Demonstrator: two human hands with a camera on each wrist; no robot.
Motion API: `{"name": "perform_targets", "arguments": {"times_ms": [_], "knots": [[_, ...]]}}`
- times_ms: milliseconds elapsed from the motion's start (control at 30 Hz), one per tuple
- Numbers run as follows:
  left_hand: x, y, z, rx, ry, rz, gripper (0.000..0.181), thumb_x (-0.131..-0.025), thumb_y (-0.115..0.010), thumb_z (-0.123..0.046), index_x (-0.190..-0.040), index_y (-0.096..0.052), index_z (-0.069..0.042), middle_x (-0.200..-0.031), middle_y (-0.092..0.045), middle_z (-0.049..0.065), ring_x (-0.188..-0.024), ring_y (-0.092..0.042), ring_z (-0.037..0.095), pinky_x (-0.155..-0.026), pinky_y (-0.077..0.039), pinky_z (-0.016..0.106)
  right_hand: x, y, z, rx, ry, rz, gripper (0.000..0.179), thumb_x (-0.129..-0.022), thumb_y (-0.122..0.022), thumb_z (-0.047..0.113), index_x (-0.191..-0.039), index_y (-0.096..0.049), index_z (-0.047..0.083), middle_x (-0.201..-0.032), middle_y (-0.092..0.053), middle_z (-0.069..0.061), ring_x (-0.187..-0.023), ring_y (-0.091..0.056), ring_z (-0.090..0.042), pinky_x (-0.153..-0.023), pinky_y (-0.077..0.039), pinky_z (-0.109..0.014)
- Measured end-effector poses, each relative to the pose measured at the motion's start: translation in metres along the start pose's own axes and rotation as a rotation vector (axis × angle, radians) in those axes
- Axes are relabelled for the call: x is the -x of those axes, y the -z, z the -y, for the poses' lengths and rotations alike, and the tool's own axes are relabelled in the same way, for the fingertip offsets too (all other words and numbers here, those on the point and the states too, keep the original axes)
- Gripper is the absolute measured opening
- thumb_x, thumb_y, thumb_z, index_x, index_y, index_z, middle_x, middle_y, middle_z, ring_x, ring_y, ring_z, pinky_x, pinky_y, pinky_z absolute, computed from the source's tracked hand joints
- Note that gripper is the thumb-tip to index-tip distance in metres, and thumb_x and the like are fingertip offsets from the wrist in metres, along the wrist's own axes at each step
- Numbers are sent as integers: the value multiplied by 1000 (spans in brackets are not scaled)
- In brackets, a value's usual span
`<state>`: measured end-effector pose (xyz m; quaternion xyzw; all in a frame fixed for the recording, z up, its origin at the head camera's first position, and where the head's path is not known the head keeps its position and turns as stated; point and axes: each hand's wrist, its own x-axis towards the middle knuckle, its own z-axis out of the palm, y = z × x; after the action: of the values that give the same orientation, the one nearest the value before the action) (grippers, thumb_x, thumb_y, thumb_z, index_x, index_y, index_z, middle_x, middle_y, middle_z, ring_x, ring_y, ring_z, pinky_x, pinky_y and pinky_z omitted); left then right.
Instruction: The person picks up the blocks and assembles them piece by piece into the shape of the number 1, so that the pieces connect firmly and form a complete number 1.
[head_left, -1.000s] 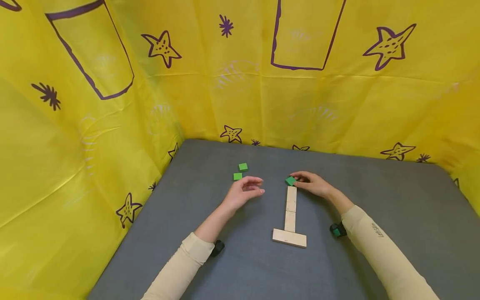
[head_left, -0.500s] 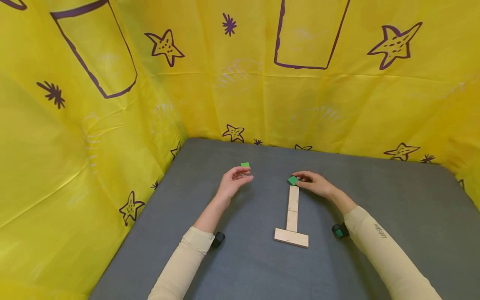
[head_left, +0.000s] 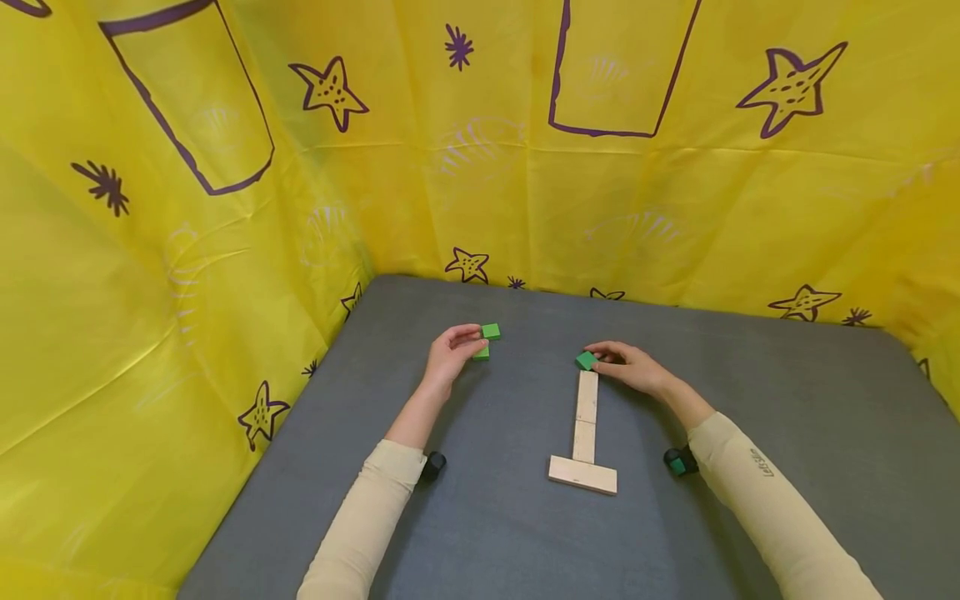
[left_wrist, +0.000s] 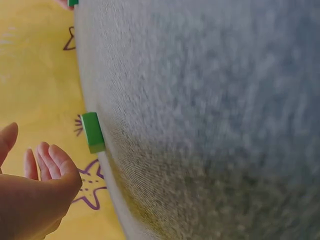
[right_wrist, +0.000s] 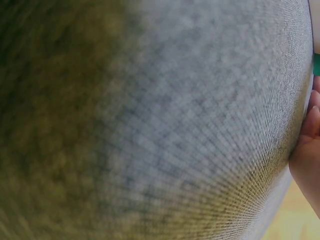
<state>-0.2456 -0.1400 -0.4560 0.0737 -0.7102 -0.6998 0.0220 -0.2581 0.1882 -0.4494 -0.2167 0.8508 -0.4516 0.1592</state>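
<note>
In the middle of the head view, our right hand (head_left: 628, 367) pinches a dark green block (head_left: 585, 361) with thumb and finger, at the top end of a line of two pale planks (head_left: 587, 397). To the left, our left hand (head_left: 448, 357) has loosely bent fingers, a gap before the thumb, and seems to hold nothing. The near green block (head_left: 482, 354) sits by that thumb, with the far green block (head_left: 491, 332) just above it. We guess the blocks are light, hard, not easy to break and maybe a bit slippery, so two opposite sides make the best pinch. The head view can't tell us if that thumb touches; the left wrist view shows space between the hand, lower left, and one green block. The right wrist view is mostly grey table (right_wrist: 215, 100), with just a bit of green at the right edge
</note>
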Motion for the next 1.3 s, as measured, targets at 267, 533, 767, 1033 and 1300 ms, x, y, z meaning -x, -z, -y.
{"name": "perform_targets", "arguments": {"times_ms": [267, 533, 767, 1033, 1300], "knots": [[-12, 7, 6, -57, 37, -36, 42, -86, -74, -8, -123, -62, 3, -121, -63, 18, -110, -59, 24, -90, -47, 33, 0, 0, 1, 2, -2, 0, 40, -99, -57, 12, -134, -52, -7, -124, -54, -26, -104, -48, -32, -88, -39, -41], [-17, 8, 8, -184, 65, -71, 40, -84, -77, -12, -120, -64, 0, -115, -66, 16, -107, -60, 25, -86, -49, 32, 2, 1, 4, -4, -6, -4, 39, -99, -57, 12, -134, -52, -6, -124, -54, -25, -105, -48, -32, -89, -39, -41], [-21, 8, 13, -294, 77, -80, 40, -81, -79, -13, -116, -66, 0, -110, -66, 14, -102, -61, 26, -84, -50, 32, 2, 1, 3, -6, -13, -10, 40, -98, -58, 12, -134, -53, -5, -122, -55, -24, -104, -48, -31, -89, -39, -41], [-19, 4, 13, -463, 49, -82, 40, -78, -82, -16, -112, -67, -1, -105, -68, 13, -97, -63, 27, -82, -51, 35, 1, 0, 0, 2, -12, -14, 40, -98, -59, 12, -133, -53, -6, -120, -55, -24, -104, -48, -31, -88, -38, -41], [-18, -1, 13, -590, 43, -80, 46, -75, -85, -24, -111, -65, -2, -107, -66, 14, -102, -58, 30, -88, -47, 39, 0, 0, -1, 3, -14, -12, 40, -99, -58, 12, -134, -52, -6, -120, -55, -24, -103, -48, -32, -88, -39, -41]]}}
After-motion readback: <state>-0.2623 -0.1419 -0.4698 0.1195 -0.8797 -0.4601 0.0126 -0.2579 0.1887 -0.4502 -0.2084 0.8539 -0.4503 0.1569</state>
